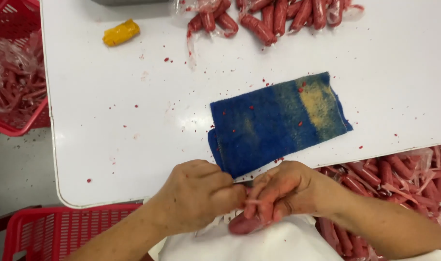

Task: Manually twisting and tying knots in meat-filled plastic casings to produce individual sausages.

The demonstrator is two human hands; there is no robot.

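My left hand (196,193) and my right hand (281,191) meet just below the near edge of the white table (109,121), over my white apron. Both are closed around one red sausage (244,224), whose end shows below my right fingers. A thin strip of clear casing stretches between the fingertips of the two hands. Right behind my hands a folded blue cloth (278,121) with a yellowish stain lies on the table.
A pile of red sausages in clear wrapping (273,17) lies at the table's far edge, with a yellow lump (120,32) to its left. More sausages (399,179) fill a bin at right. Red baskets stand at far left (17,72) and near left (61,232).
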